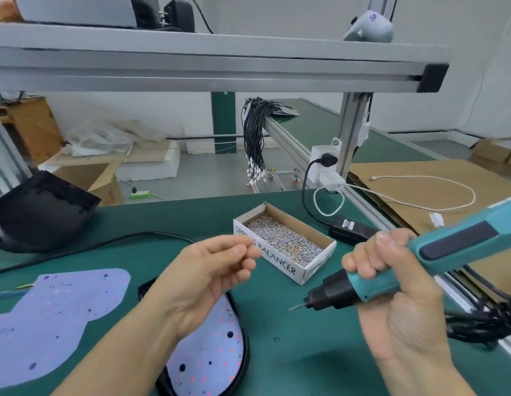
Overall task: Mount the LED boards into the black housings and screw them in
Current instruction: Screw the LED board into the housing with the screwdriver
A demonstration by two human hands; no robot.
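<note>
At a green workbench (291, 352), a person readies a screw for an LED lamp assembly. At far left an empty black housing (40, 212) sits tilted near the bench's back edge, and in front of it a loose LED board (48, 318) lies flat on the mat. Just to its right, under the left forearm, a second LED board (208, 358) is already seated in its black housing (242, 338), red points glowing across its pale face. The left hand (208, 275) hovers above that unit with fingers curled and thumb meeting the fingertips, seemingly pinching a small screw, though the screw itself is too small to make out. Behind it stands an open cardboard box of screws (285, 241). The right hand (391, 281) is wrapped firmly around a teal electric screwdriver (420, 258), whose long axis slants from upper right down to lower left, its bit aimed toward the seated board. That board lies below and left of the bit, nearer the left hand, so the screw will probably be set there first before the driver drops onto it.
</note>
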